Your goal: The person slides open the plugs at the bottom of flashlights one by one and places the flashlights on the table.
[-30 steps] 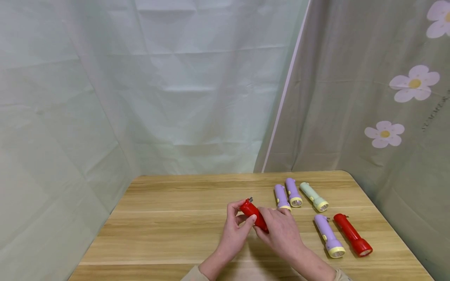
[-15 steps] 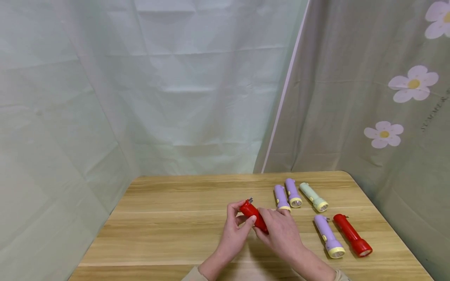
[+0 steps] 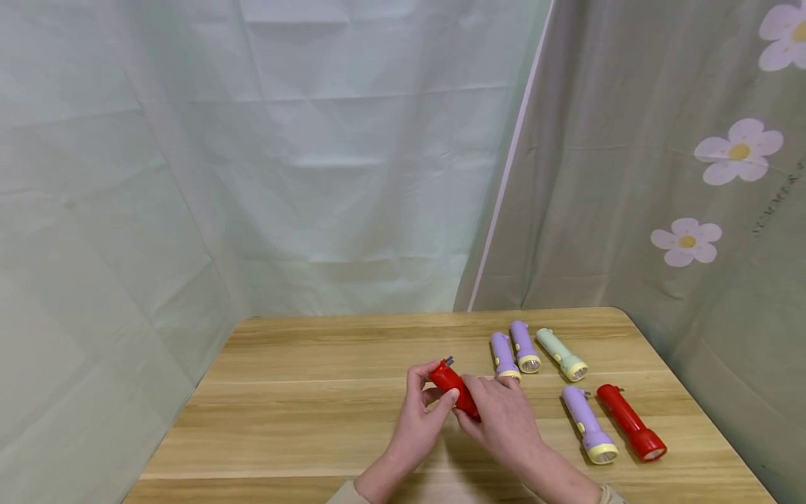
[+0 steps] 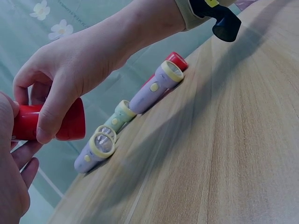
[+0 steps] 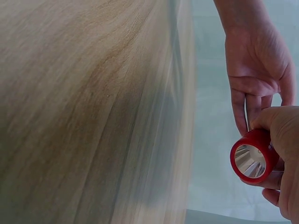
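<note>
Red flashlight (image 3: 448, 379) is up off the surface (image 3: 302, 406), held between both grips: the left grip (image 3: 420, 418) has thumb and fingers closed round the tail half, the right grip (image 3: 508, 417) is curled round the head end. My guess is hard plastic, pretty light, stiff, kinda slick with that gloss, and the clear front (image 5: 250, 161) is probably what'd crack first. I'd hold the barrel (image 3: 443, 375) just behind the flare. Can't spot a brand on it; the curtain print (image 3: 779, 199) looks like "SUMMER".

Head cam evenly lit; 2 wrist cams dimmer, w/ diffuse shadows (image 4: 194, 107) on table (image 4: 233, 154); bg curtain (image 5: 212, 140) prob. blurry.
</note>
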Motion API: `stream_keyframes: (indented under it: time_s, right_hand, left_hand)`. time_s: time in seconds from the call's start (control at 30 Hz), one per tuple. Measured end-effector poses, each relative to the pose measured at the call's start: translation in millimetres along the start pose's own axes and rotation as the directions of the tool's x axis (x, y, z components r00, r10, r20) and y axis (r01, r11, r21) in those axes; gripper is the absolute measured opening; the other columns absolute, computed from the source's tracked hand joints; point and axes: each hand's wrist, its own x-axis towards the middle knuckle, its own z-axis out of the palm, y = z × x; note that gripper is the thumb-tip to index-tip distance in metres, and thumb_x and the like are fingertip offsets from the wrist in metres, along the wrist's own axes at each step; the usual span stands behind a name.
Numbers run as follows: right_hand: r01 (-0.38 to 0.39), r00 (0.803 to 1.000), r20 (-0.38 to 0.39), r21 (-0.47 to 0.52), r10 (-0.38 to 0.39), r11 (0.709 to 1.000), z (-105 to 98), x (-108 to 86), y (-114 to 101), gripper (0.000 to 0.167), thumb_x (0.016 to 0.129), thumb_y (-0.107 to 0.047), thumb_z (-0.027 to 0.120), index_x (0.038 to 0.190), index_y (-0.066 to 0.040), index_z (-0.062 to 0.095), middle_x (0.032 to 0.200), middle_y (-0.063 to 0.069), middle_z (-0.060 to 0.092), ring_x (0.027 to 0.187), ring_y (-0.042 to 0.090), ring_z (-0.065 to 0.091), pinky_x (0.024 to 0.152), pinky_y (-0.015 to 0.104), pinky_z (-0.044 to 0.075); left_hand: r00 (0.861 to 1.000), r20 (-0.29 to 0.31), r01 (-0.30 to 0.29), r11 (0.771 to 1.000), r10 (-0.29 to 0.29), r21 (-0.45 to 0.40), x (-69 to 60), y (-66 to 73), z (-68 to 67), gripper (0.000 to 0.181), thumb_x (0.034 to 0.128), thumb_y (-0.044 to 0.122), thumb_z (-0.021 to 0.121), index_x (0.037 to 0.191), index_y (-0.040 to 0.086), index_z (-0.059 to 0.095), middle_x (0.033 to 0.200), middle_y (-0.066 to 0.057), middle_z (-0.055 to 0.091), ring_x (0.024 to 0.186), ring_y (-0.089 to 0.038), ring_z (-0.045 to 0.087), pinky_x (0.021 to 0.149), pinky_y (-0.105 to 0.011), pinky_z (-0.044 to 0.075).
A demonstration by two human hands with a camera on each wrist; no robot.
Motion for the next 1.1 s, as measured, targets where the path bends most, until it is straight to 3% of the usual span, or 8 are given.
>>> stream_keyframes:
  time_s: [0.8,1.1]
  right_hand:
    - [-0.021,0.999,0.025,0.005,0.02,1.0,0.5,-1.4,0.1,0.041,0.076,-0.028,0.086,0.107,-0.015,0.063,0.081,-0.008,0.066,0.068,0.009,0.06,0.073,0.032,0.041]
    - [-0.019,1.0,0.011,0.012,0.019,1.0,-0.3,-2.7,1.6,0.04,0.077,-0.028,0.085,0.107,-0.014,0.064,0.083,-0.009,0.068,0.069,0.008,0.061,0.072,0.032,0.041]
  left_hand:
    - [1.0,0.015,0.013,1.0,-0.013,0.013,-0.1,-1.6,0.1,0.055,0.1011,0.015,0.067,0.146,0.022,0.037,0.14,-0.009,0.047,0.114,-0.029,0.064,0.086,-0.034,0.058]
    - [0.999,0.006,0.046,0.999,-0.047,0.025,0.1,-0.8,2.1,0.057,0.1007,0.017,0.067,0.148,0.02,0.036,0.136,-0.009,0.049,0.112,-0.028,0.064,0.085,-0.034,0.059]
